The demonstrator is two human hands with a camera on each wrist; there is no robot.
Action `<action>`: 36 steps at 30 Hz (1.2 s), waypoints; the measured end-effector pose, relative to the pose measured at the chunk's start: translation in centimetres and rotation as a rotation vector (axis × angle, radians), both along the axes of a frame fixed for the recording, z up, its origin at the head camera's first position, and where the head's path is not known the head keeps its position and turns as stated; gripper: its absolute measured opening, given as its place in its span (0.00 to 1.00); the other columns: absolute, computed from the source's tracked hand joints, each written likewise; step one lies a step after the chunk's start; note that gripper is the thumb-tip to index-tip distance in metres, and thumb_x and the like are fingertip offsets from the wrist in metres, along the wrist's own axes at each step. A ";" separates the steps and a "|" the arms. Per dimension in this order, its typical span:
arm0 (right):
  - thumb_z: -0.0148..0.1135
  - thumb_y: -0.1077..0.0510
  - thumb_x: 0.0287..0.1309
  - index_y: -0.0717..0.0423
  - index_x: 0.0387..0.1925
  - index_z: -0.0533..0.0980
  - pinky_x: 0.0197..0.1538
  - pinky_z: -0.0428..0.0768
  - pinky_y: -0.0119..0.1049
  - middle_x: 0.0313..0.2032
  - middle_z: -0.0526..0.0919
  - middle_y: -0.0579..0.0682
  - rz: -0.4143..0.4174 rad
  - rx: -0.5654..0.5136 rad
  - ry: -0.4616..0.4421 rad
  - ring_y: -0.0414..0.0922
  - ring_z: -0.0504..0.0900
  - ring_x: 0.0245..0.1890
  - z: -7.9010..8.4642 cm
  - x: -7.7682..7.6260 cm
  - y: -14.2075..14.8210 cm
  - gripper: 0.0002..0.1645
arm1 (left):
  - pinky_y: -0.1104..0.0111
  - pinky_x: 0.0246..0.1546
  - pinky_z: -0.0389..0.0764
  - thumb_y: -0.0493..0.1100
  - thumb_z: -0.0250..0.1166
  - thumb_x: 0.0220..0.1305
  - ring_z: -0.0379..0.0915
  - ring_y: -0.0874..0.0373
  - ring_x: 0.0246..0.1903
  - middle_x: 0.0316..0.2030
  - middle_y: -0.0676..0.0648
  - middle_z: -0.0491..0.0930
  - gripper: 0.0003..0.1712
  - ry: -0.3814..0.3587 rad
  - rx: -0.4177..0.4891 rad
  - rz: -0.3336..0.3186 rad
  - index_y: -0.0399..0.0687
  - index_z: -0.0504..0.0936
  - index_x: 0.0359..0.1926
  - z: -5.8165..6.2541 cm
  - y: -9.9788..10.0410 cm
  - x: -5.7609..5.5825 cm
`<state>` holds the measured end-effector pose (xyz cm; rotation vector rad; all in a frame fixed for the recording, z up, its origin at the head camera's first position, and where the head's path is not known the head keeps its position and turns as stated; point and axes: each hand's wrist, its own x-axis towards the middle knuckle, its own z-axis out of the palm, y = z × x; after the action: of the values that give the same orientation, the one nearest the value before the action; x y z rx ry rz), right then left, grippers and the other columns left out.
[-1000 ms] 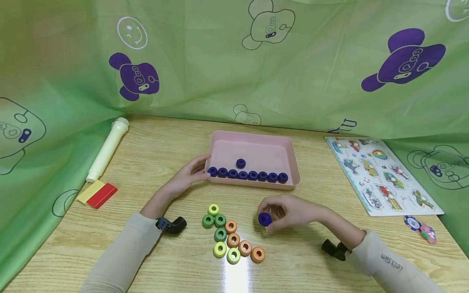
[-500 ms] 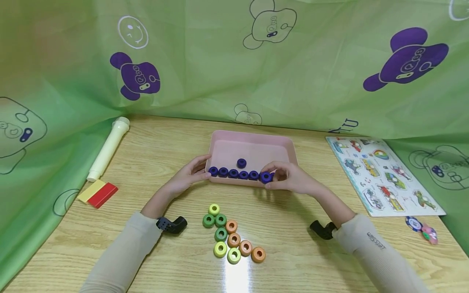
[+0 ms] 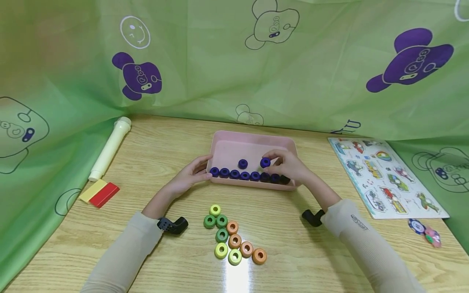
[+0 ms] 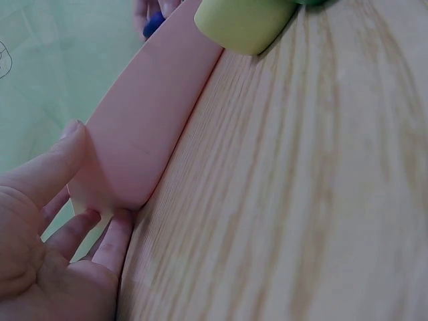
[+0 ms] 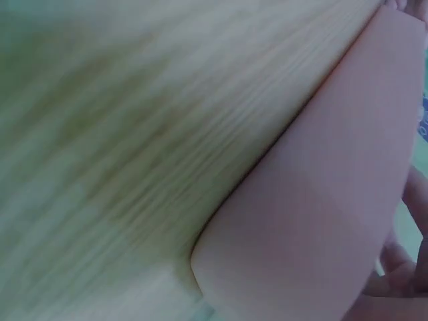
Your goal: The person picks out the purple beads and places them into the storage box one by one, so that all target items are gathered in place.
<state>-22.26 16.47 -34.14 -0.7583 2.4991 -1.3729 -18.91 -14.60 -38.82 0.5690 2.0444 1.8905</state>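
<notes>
Two hands are busy at the pink tray (image 3: 253, 138). Your right hand (image 3: 289, 166) is over the tray, with its fingertips curled around one blue ring (image 3: 265, 162) and pinching it. That ring is inside the tray, just behind the row of blue rings (image 3: 244, 175) along the near wall, and beside a lone blue ring (image 3: 242, 163). Your left hand (image 3: 190, 175) has loose, nearly straight fingers resting against the tray's left corner; it grips nothing.

I think the ring is light, hard and smooth, so it could roll or slip. Hold it by its round sides with your thumb and a finger.

On the table (image 3: 311, 252) near you sits a bunch of green and orange rings (image 3: 231, 236). A picture puzzle (image 3: 384, 175) lies to the right.
</notes>
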 end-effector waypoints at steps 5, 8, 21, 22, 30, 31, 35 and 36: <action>0.65 0.67 0.39 0.68 0.39 0.72 0.30 0.75 0.32 0.34 0.75 0.59 -0.004 0.029 0.003 0.53 0.74 0.31 -2.0 -1.9 0.6 0.21 | 0.57 0.55 0.52 0.36 0.54 0.57 0.45 0.46 0.58 0.60 0.39 0.49 0.34 0.001 -0.007 0.003 0.42 0.50 0.62 0.1 0.0 0.1; 0.66 0.66 0.37 0.67 0.37 0.73 0.31 0.75 0.33 0.34 0.76 0.58 -0.021 0.074 0.004 0.52 0.74 0.32 -2.8 -2.7 0.8 0.20 | 0.57 0.55 0.52 0.35 0.54 0.57 0.45 0.45 0.58 0.60 0.38 0.48 0.34 0.001 -0.001 -0.002 0.41 0.49 0.62 0.1 0.1 0.1; 0.68 0.62 0.35 0.62 0.36 0.75 0.33 0.74 0.35 0.29 0.77 0.54 -0.049 0.278 -0.005 0.47 0.74 0.32 -2.8 -2.9 0.8 0.20 | 0.57 0.55 0.52 0.36 0.54 0.57 0.45 0.46 0.58 0.60 0.39 0.48 0.34 -0.005 0.010 -0.013 0.42 0.50 0.62 -0.1 0.3 0.0; 0.68 0.63 0.35 0.62 0.37 0.75 0.33 0.74 0.35 0.30 0.77 0.55 -0.052 0.278 -0.010 0.47 0.74 0.32 -2.8 -2.9 0.9 0.21 | 0.57 0.55 0.52 0.36 0.54 0.57 0.45 0.46 0.58 0.60 0.39 0.48 0.34 -0.005 0.013 -0.015 0.42 0.50 0.62 -0.1 0.4 0.0; 0.64 0.64 0.40 0.67 0.43 0.70 0.32 0.75 0.35 0.34 0.73 0.60 -0.089 0.144 -0.112 0.51 0.75 0.32 -1.9 -2.1 2.0 0.24 | 0.57 0.55 0.52 0.36 0.54 0.57 0.45 0.46 0.58 0.61 0.39 0.48 0.34 -0.006 0.013 -0.015 0.42 0.50 0.62 -0.1 0.5 -0.2; 0.63 0.63 0.42 0.66 0.44 0.69 0.32 0.75 0.36 0.35 0.73 0.59 -0.098 0.142 -0.120 0.51 0.74 0.33 -1.6 -1.8 2.3 0.24 | 0.57 0.55 0.52 0.36 0.55 0.57 0.45 0.46 0.58 0.60 0.40 0.48 0.34 -0.007 0.004 -0.009 0.42 0.50 0.62 -0.1 0.5 -0.2; 0.60 0.51 0.47 0.60 0.45 0.70 0.31 0.73 0.37 0.36 0.74 0.54 -0.147 0.189 -0.060 0.48 0.73 0.32 0.0 -0.1 3.8 0.24 | 0.57 0.53 0.56 0.41 0.57 0.55 0.49 0.47 0.57 0.60 0.42 0.50 0.35 0.021 -0.058 0.018 0.45 0.52 0.62 -0.7 -0.2 -0.5; 0.59 0.50 0.48 0.58 0.45 0.71 0.30 0.72 0.37 0.36 0.74 0.53 -0.158 0.208 -0.002 0.47 0.73 0.31 0.4 0.4 4.4 0.23 | 0.56 0.52 0.57 0.43 0.57 0.55 0.50 0.47 0.57 0.60 0.42 0.51 0.35 0.041 -0.093 0.025 0.46 0.53 0.62 -0.7 -0.5 -0.5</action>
<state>-21.84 20.91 -33.70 -0.5270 2.6954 -1.1312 -19.42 -15.13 -39.55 0.5660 2.1612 1.8006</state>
